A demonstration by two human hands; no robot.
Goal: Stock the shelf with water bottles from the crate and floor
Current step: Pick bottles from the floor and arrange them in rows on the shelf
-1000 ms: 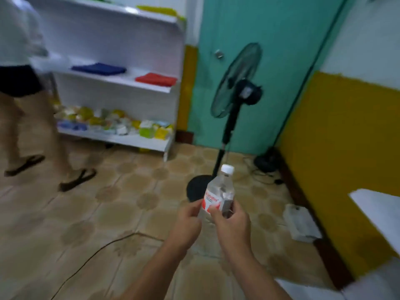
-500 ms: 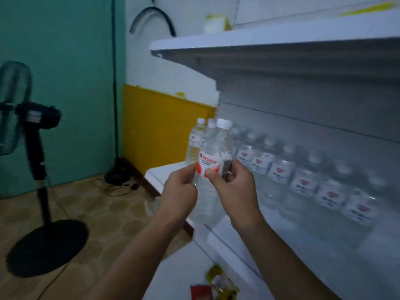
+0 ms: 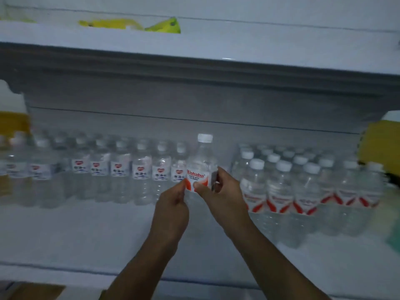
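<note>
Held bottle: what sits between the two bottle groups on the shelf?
Head view: only the held bottle, pinched by left hand and right hand, fills the gap.

Clear white-capped water bottle (image 3: 200, 167) upright, between bottle rows on white shelf (image 3: 75, 234).

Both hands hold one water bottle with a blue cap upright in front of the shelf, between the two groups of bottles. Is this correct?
Not quite: the head view shows the cap is white, not blue. The rest holds: the left hand and right hand hold one water bottle upright before the shelf, between the two groups.
</note>
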